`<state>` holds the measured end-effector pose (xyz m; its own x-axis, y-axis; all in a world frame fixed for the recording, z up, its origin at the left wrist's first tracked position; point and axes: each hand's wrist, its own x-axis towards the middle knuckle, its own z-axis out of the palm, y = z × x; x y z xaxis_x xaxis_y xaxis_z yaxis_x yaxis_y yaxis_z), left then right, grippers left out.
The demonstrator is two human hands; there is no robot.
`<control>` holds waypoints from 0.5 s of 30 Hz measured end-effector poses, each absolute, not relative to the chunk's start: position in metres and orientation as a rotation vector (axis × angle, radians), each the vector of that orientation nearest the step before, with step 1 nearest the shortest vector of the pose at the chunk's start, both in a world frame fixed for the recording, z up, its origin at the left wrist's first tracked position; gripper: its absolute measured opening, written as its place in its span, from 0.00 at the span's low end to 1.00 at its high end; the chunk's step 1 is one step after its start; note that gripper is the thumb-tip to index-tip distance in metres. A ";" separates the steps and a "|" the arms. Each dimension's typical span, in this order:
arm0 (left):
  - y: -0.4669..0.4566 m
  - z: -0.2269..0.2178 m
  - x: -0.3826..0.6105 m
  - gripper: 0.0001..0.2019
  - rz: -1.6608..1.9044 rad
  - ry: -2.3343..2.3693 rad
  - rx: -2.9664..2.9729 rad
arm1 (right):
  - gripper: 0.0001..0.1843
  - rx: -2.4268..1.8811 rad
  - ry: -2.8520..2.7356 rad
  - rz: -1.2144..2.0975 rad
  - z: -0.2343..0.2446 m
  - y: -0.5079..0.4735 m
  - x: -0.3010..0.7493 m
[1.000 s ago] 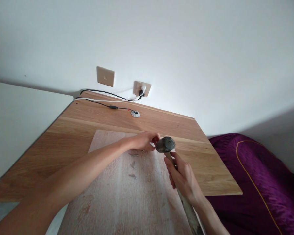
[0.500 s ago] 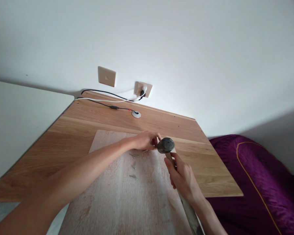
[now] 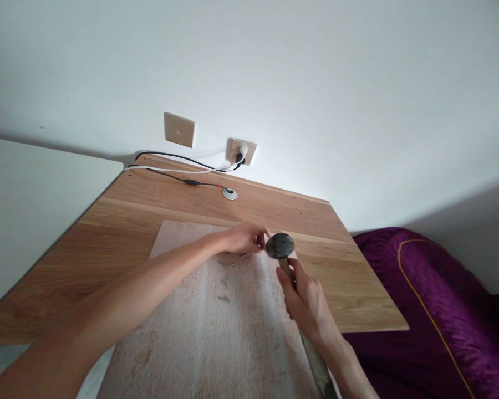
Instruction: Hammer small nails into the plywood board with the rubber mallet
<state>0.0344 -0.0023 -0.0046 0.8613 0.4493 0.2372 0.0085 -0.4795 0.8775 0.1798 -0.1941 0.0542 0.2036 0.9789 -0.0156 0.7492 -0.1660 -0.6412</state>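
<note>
A hammer (image 3: 280, 245) with a dark, rounded head and a long wooden handle is gripped in my right hand (image 3: 310, 296), closed round the handle just below the head. The head is beside the fingertips of my left hand (image 3: 246, 238), over the far right part of a pale wooden board (image 3: 216, 354). My left fingers are pinched together near the board's surface; what they hold, if anything, is hidden behind the hammer head and fingers. Several small metal nails (image 3: 223, 299) lie loose on the board in front of my left hand.
The board lies on a wooden desk (image 3: 357, 293) against a white wall. Black and white cables (image 3: 162, 169) run along its back edge to a socket (image 3: 249, 151), near a round grommet (image 3: 230, 194). A white panel (image 3: 45, 205) stands left; purple fabric (image 3: 436, 310) lies right.
Both hands and the hammer keep nearly the same pose. The whole view has shifted very slightly.
</note>
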 end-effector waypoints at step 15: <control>0.000 -0.012 0.036 0.21 0.578 0.353 2.011 | 0.23 -1.989 -1.602 0.548 0.052 -0.195 0.179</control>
